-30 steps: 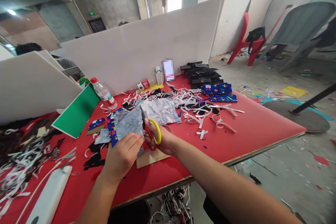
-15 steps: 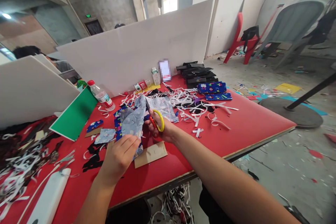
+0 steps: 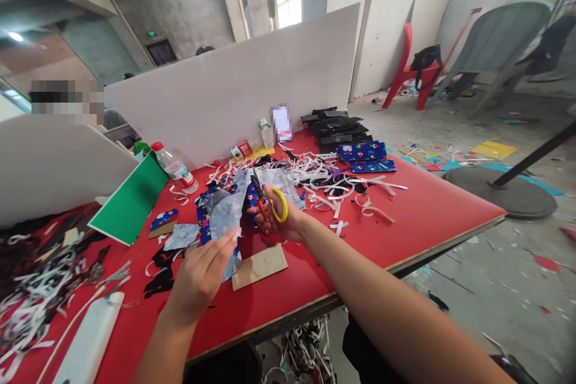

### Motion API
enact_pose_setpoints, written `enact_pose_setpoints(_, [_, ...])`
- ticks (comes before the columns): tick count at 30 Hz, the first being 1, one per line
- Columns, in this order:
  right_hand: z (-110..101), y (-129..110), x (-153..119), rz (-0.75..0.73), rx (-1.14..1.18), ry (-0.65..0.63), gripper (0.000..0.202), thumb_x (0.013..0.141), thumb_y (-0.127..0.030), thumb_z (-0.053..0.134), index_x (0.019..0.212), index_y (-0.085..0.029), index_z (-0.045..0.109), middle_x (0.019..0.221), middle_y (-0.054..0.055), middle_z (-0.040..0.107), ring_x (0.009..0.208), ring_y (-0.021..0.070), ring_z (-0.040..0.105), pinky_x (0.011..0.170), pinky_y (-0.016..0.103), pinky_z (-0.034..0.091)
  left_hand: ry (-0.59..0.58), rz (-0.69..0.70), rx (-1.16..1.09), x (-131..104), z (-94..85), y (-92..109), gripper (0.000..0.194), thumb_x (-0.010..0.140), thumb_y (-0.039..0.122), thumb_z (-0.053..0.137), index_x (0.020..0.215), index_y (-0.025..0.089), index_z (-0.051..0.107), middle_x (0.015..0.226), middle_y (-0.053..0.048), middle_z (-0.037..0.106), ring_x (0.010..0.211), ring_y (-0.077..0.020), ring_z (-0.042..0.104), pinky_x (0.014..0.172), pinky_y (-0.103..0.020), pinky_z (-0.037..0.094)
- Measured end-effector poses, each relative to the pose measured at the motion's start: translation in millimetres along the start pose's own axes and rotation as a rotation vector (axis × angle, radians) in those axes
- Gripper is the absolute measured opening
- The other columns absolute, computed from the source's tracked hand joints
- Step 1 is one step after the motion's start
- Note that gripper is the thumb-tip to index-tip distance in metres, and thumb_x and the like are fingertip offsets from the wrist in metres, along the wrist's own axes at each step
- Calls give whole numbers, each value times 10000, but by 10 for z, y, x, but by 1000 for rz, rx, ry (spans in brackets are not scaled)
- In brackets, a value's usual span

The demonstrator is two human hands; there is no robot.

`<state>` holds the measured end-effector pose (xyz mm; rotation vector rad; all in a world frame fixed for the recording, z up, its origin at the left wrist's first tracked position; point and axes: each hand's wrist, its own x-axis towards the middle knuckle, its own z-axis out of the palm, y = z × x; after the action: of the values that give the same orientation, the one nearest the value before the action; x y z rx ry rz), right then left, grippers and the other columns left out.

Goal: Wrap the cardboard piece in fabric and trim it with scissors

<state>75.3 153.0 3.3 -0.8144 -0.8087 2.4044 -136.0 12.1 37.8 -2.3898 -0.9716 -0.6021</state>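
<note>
My left hand pinches the near edge of a patterned blue fabric piece, its pale underside showing. Scissors with yellow and red handles are in my right hand, their dark blades pointing away from me at the fabric's right edge. Whether the blades touch the cloth I cannot tell. More of the pale-backed cloth lies behind the scissors. A strip of brown cardboard rests on the red table just below my right hand.
White and black scraps are heaped across the table's middle. Folded blue fabric and a black stack sit at the back right. A plastic bottle stands by a green board. A white partition rises behind.
My right hand and the scissors have shifted slightly right, away from the fabric's edge. The raised top of the fabric has dropped lower. My left hand keeps its pinch.
</note>
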Motion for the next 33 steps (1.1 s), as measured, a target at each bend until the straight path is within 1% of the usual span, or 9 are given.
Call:
enact_pose_setpoints(5, [-21, -55, 80, -67, 9, 7, 747, 1021, -789, 255, 994, -154, 648, 578, -31, 548, 405, 105, 393, 423, 222, 389, -54, -11, -111, -33, -25, -2, 412, 976, -98, 483, 1332, 75, 594, 1314, -208, 740, 1258, -242, 706, 1065, -361, 570])
enact_pose_setpoints(9, [-46, -73, 72, -89, -48, -25, 716, 1009, -782, 355, 961, -137, 662, 557, -22, 555, 389, 105, 394, 401, 225, 364, -37, -115, -99, -121, -18, -69, 409, 972, -93, 495, 1299, 129, 601, 1292, -170, 749, 1232, -227, 720, 1064, -363, 583])
enact_pose_setpoints(12, [-22, -48, 84, -108, -108, -49, 681, 1022, -739, 403, 928, -122, 676, 550, -8, 576, 379, 109, 413, 389, 234, 373, -24, -137, -96, -142, -23, -93, 394, 976, -79, 499, 1278, 149, 607, 1278, -160, 756, 1224, -230, 725, 1059, -374, 593])
enact_pose_setpoints(20, [-18, -59, 210, -345, -197, 93, 665, 973, -789, 469, 841, -166, 661, 466, -34, 518, 356, 78, 342, 356, 195, 310, -20, -101, -96, -132, -73, -48, 401, 957, -75, 529, 1277, 149, 619, 1263, -162, 768, 1200, -236, 739, 1061, -372, 590])
enact_pose_setpoints(23, [-61, -116, 180, -449, -249, 208, 725, 912, -882, 431, 854, -194, 653, 501, -22, 545, 371, 85, 372, 372, 208, 327, 96, -98, 4, -115, -39, -146, 379, 952, -49, 579, 1264, 158, 640, 1210, -144, 793, 1120, -227, 772, 1040, -347, 594])
enact_pose_setpoints(26, [-125, -166, 41, -512, -384, 391, 782, 899, -921, 340, 893, -208, 662, 545, -2, 578, 398, 105, 427, 407, 233, 360, 250, -143, 107, 63, 58, -390, 322, 970, 18, 621, 1259, 155, 651, 1165, -147, 806, 1056, -231, 789, 995, -335, 599])
enact_pose_setpoints(29, [-205, -221, -248, -505, -641, 621, 710, 915, -870, 396, 872, -218, 673, 600, 45, 634, 506, 177, 569, 491, 284, 428, 335, -201, 131, 442, 132, -758, 227, 1018, 97, 567, 1220, 135, 662, 1155, -169, 800, 1101, -262, 776, 980, -370, 601])
enact_pose_setpoints(31, [-274, -275, -510, -480, -862, 802, 577, 862, -796, 591, 831, -227, 682, 694, 94, 694, 695, 266, 678, 600, 332, 476, 349, -230, 132, 765, 115, -1031, 204, 1036, 137, 536, 1187, 126, 671, 1163, -172, 792, 1130, -268, 764, 1009, -392, 591])
enact_pose_setpoints(33, [-367, -336, -787, -426, -1077, 987, 446, 805, -673, 726, 848, -230, 710, 824, 151, 742, 914, 370, 715, 733, 406, 501, 337, -265, 165, 1094, 54, -1296, 202, 1048, 199, 502, 1129, 131, 674, 1186, -155, 774, 1187, -263, 736, 1070, -413, 558])
